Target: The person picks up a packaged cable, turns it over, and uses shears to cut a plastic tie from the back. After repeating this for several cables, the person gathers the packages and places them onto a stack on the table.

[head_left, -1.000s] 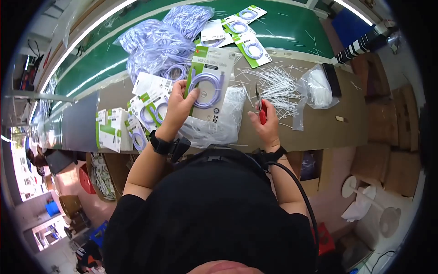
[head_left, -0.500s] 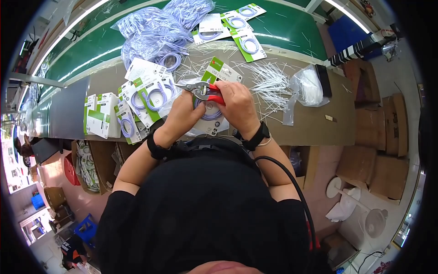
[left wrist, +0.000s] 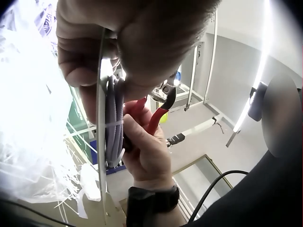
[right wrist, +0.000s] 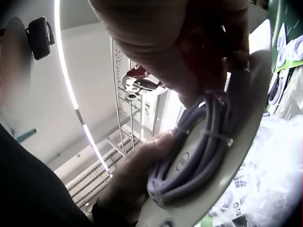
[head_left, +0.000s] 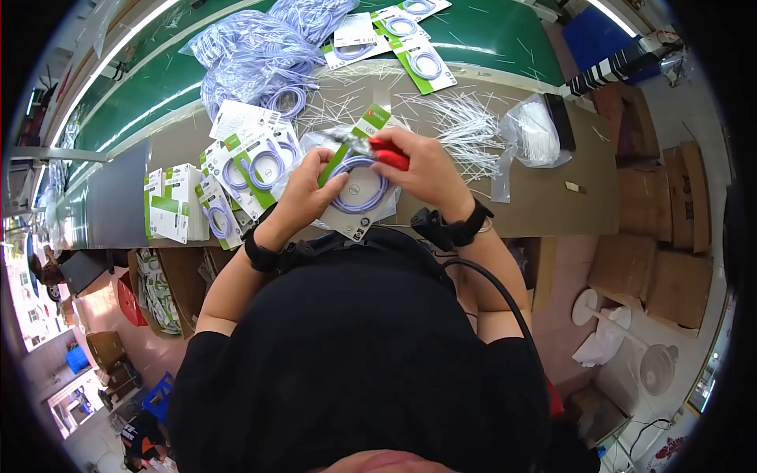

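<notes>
In the head view a green and white card point(head_left: 359, 221) with a coiled lilac cable point(head_left: 361, 206) stands tilted over the bench. The left hand point(head_left: 309, 189) pinches its left edge, thumb on the front. The right hand point(head_left: 422, 169) is curled round red-handled cutters point(head_left: 392, 154), their metal head across the upper part of the card. Seen from the left wrist, the card point(left wrist: 101, 142) is edge-on, and the right hand point(left wrist: 149, 151) grips the cutters beyond it. Clear ties cross the cable point(right wrist: 206, 161) in the right wrist view, where the left thumb point(right wrist: 142, 158) touches the coil's side.
Bagged lilac cables point(head_left: 252, 59) lie behind, several carded cables point(head_left: 266, 164) to the left beside a stack of cards point(head_left: 183, 193). Loose white ties point(head_left: 465, 134), a bag of ties point(head_left: 536, 138) and a black block point(head_left: 557, 126) lie right.
From a second ago, the right hand has brought the cutters left to the card, and the card has come lower. Since half a second ago, the right hand has shifted slightly right, uncovering more of the coil.
</notes>
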Available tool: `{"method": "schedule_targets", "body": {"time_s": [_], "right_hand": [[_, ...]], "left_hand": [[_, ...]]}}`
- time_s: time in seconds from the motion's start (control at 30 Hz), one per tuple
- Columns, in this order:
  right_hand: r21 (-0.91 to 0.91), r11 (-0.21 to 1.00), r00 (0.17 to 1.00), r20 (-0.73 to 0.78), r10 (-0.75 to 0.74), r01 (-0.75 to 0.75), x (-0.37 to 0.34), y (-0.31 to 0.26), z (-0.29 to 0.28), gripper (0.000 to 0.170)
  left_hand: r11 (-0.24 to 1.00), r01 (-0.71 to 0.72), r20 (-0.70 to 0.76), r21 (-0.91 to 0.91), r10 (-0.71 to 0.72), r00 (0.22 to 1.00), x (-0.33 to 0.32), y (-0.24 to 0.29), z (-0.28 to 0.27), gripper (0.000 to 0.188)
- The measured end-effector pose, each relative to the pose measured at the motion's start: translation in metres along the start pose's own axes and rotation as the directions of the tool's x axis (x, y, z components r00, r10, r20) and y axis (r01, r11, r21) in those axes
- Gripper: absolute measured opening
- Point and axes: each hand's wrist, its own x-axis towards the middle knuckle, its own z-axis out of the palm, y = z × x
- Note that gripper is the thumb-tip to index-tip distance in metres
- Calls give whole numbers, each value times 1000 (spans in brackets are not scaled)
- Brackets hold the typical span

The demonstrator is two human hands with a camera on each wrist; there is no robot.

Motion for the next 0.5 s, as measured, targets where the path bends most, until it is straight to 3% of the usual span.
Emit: {"method": "schedule_targets", "body": {"time_s": [0.07,0.17,0.43,0.5], "right_hand": [[-5,999,999,-18,-32,32,-1,4,9,30],[-18,995,994,-43,-96,95,-3,10,22,30],[-156,970,982,80,-173,184,-11,13,31,30],[125,992,993,-122,-11,26,-10,24,31,30]], "left_hand": [[1000,-11,3,8,11,1000,-1,-2,0,27],[977,-175,-55,119,183,982,-5,-10,2,26],[969,-171,61,181,162,985,-7,-26,0,27],[990,-121,14,68,120,993,-3,-25,3,27]]}}
